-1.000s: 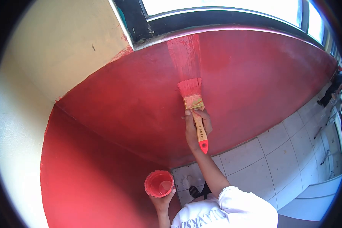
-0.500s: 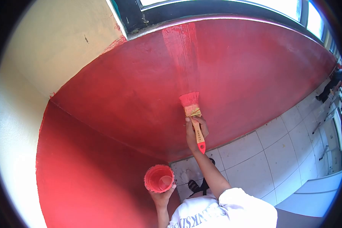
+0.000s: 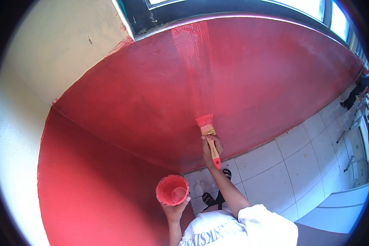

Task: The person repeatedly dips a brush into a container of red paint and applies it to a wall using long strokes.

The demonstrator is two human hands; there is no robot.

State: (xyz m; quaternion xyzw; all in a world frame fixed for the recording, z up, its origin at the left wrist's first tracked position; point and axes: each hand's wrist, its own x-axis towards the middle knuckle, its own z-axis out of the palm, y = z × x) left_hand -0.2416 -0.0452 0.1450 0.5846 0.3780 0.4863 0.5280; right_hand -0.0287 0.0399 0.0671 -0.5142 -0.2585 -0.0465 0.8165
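A paintbrush (image 3: pixel 210 139) with a wooden handle and red tip is held in my right hand (image 3: pixel 212 148), its red-coated bristles against the red wall (image 3: pixel 250 90). Above it a wetter, brighter streak of paint (image 3: pixel 192 49) runs up to the ledge under the window. My left hand (image 3: pixel 176 209) is wrapped round a red paint cup (image 3: pixel 172 190) with some paint inside, held upright at the lower middle of the view. Part of the left fingers is hidden behind the cup.
White floor tiles (image 3: pixel 262 168) run along the wall's foot, with my sandalled feet on them. A cream wall (image 3: pixel 69 49) is at the left, a dark window frame (image 3: pixel 184 11) on top. At the far right are a person's dark-clothed legs (image 3: pixel 354 95) and furniture.
My right hand and the brush have moved down the wall, away from the window. The left hand and cup are almost where they were, and the view has shifted slightly.
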